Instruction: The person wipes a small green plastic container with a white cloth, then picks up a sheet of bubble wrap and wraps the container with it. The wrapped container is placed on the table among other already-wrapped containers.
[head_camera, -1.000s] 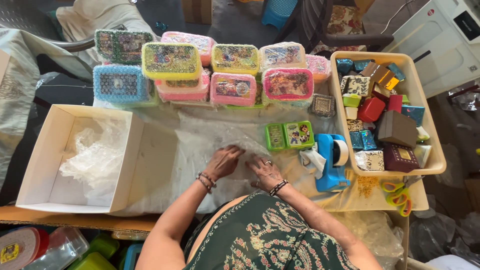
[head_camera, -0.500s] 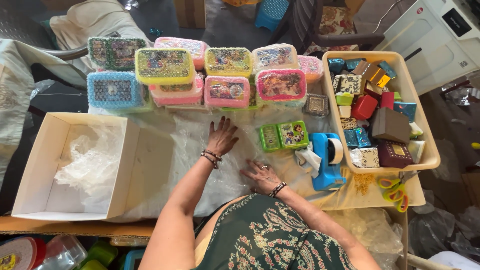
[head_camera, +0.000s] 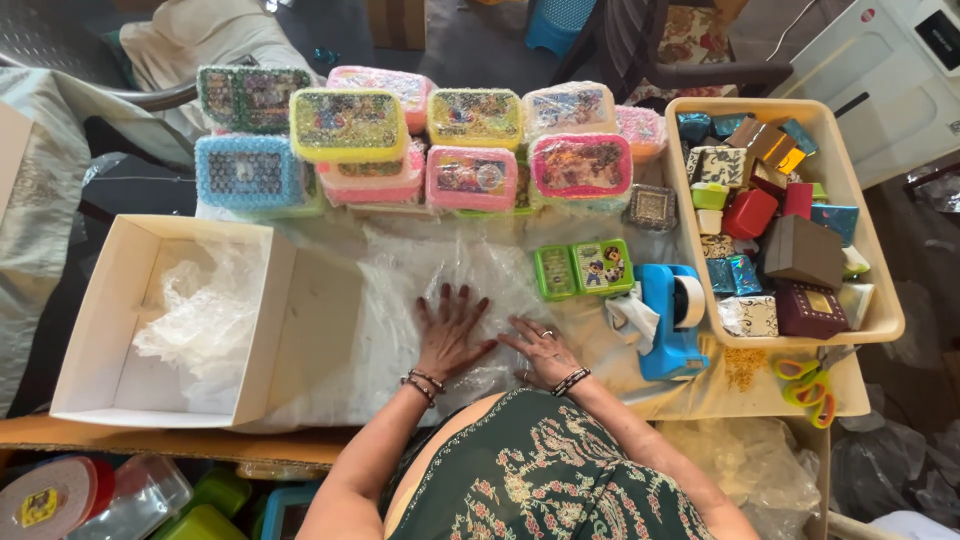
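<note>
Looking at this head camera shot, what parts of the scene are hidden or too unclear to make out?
- Head view: what lies under the left hand and right hand; the palms cover the clear plastic sheet.
- Rear lunch boxes: front ones and bubble wrap hide them.
- Lower layers in the beige tray: top boxes cover them.
- Containers bottom left: cut by the edge.

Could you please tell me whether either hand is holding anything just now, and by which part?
Nothing is held. The left hand and right hand both lie flat, fingers spread, pressing on the clear plastic sheet spread over the table.
</note>
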